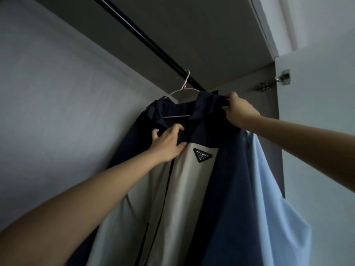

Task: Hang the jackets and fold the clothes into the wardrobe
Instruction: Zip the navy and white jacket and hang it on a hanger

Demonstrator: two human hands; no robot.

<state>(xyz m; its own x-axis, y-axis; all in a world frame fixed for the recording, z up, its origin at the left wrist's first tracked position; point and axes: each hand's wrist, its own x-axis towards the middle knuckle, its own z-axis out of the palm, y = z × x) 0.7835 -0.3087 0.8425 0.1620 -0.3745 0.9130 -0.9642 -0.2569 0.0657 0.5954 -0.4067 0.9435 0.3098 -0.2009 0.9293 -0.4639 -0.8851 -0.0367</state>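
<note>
Jacket hangs on hanger from rail; cloth judged soft, light, probably slippery; left hand grips the front below the collar, right hand fingers pinch the shoulder, likely the firmest hold.

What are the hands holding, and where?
The navy-and-white jacket: the left hand grips its front below the collar, the right hand pinches its shoulder top.

left hand: bare | right hand: bare | both forearms: bare up to frame edge
</note>
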